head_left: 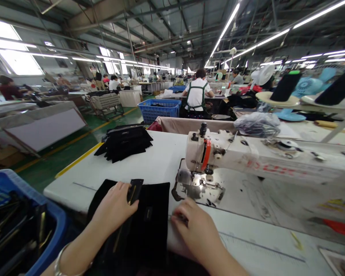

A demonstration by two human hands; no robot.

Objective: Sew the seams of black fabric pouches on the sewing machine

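Pinching the zipper strip, the left hand lies over black fabric; the right hand is curled, whether around something I cannot tell; beyond it stands the sewing machine.

White bench carrying a sewing machine and dark fabric work.
Surface pale and smooth, with yellow edging along the far left side and ruler markings near the front edge. Sewing machine occupies the right portion; small dark scraps lie beside its metal plate. A fanned stack of black pieces rests at far left; a black fabric panel lies at the front. A yellow scrap lies right of the panel, well apart.
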